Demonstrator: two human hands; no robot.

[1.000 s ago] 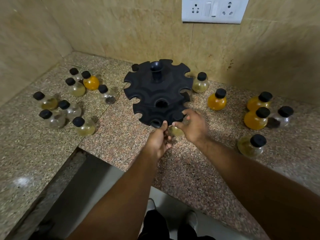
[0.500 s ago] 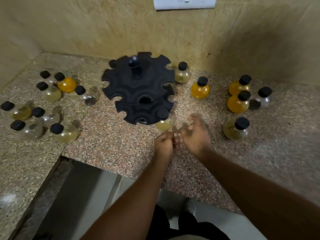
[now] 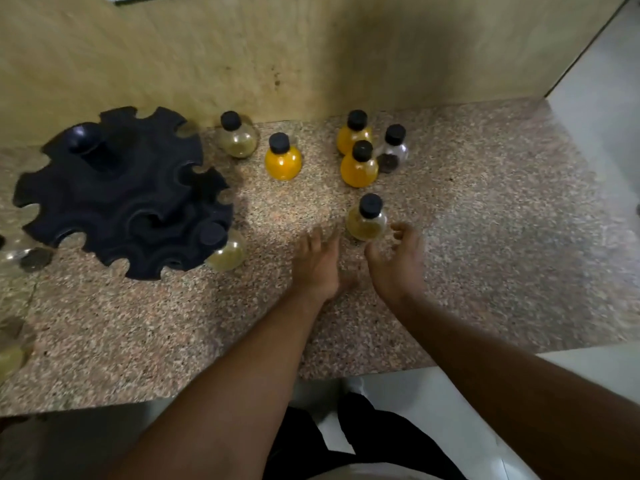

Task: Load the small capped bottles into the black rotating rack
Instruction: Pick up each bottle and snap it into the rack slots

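The black rotating rack stands at the left of the granite counter, with one pale-yellow bottle hanging in a lower front slot. A black-capped bottle of olive powder stands just beyond my hands. My left hand lies to its left, fingers apart and holding nothing. My right hand is spread beside the bottle's right side, thumb and fingers around it but apart from it. Further back stand three orange bottles, a dark-filled one and another olive one.
The beige tiled wall rises right behind the bottles. The counter ends at the right above a pale floor. More bottles are partly cut off at the left edge. The counter's front edge runs just below my forearms.
Both hands left the rack after a bottle was set in its front slot and moved right to the lone olive bottle. The view swung right with them.
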